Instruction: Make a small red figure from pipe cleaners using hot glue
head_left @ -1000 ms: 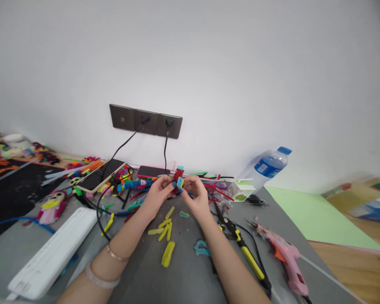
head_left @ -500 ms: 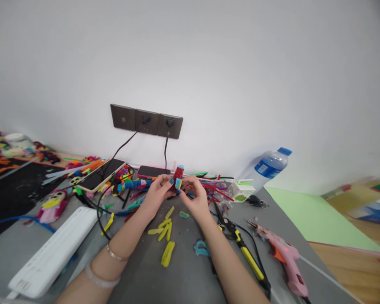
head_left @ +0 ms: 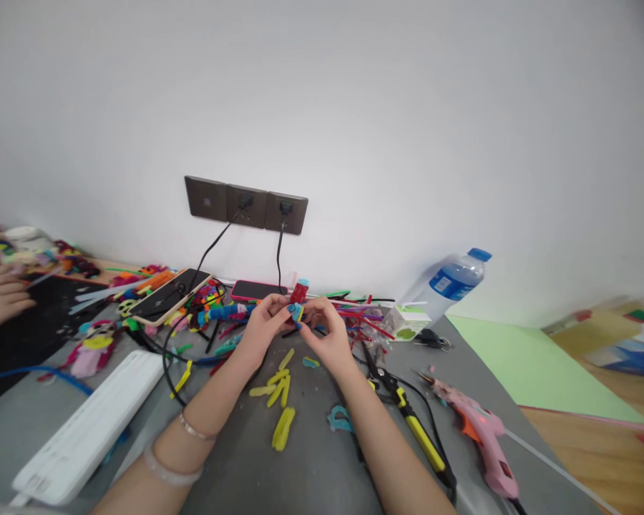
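We see our two forearms bare from the bottom edge of the view up to the hands, with no sleeves on either. Our left hand (head_left: 262, 330) has fingernails painted blue, one of them plain to see at the fingertips. On the left wrist we wear a thin metallic bracelet (head_left: 194, 429), a slim band that catches the light, and further down the same forearm sits a second, thicker pale bangle (head_left: 172, 472), smooth, rounded and somewhat translucent. Our right hand (head_left: 327, 336) wears no ring that we can make out, and the right wrist and forearm carry no band; its nails are too small to judge.
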Tool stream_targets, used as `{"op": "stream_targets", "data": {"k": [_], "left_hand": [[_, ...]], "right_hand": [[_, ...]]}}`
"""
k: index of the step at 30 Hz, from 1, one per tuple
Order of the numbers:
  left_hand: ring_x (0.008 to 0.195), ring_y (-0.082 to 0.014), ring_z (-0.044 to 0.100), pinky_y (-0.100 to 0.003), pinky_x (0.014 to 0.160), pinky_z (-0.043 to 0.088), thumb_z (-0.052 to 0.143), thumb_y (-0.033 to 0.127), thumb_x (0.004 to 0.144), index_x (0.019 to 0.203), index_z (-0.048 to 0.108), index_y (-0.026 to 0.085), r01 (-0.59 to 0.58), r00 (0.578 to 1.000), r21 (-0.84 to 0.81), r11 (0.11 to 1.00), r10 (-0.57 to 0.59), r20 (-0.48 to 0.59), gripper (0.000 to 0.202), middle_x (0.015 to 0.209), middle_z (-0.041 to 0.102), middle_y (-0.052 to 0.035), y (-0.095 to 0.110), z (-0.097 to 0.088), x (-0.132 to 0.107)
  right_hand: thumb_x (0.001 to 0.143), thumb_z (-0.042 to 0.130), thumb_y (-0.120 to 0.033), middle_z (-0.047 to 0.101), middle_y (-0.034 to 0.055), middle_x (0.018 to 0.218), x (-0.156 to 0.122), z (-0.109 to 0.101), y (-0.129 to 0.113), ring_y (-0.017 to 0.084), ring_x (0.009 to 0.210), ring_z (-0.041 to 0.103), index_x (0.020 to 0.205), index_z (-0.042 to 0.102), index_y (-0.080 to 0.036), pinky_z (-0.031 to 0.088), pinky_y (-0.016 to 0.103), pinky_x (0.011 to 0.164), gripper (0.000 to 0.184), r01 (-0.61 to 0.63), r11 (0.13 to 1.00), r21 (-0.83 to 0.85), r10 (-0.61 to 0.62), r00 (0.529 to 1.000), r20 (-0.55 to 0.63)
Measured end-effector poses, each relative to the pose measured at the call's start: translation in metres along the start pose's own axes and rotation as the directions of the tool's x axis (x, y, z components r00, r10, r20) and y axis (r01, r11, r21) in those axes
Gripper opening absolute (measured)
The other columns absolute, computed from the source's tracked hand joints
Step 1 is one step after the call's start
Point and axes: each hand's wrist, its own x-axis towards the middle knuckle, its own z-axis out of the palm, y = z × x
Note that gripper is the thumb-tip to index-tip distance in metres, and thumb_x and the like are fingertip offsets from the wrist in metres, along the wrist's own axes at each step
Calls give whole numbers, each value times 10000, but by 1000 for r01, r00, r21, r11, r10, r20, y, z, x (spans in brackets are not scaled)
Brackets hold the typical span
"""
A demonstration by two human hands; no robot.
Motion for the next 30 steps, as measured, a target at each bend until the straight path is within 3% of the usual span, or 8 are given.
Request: {"op": "stream_targets", "data": {"k": [7, 19, 30], "left_hand": [[691, -113, 593, -231, 638, 544, 829, 432, 605, 812, 588, 170, 11, 1000, 12, 1000, -11, 21, 412, 748, 612, 23, -1, -2, 1], [599, -78, 553, -199, 590, 506, 876, 422, 520, 784, 579, 171, -15, 1000, 33, 999, 15, -13, 470, 682, 584, 57, -3, -2, 3], [609, -108, 631, -216, 601, 526, 869, 293, 573, 818, 593, 180, 54, 998, -119, 991, -57, -29, 386, 696, 670, 27, -1, -5, 2]], "right_hand": [[776, 621, -103, 573, 16, 872, 0, 1, 0, 135, 679, 542, 995, 591, -226, 443, 263, 578, 253, -8, 1000, 18, 8, 1000, -20], [789, 652, -108, 549, 0, 842, 1, 1, 0, 121, 626, 498, 955, 599, -230, 417, 261, 550, 213, 36, 999, -40, -36, 999, -15], [803, 702, -209, 555, 9, 878, -1, 0, 3, 113, 601, 509, 1034, 609, -237, 410, 264, 538, 250, -24, 999, 44, 26, 999, -43]]}}
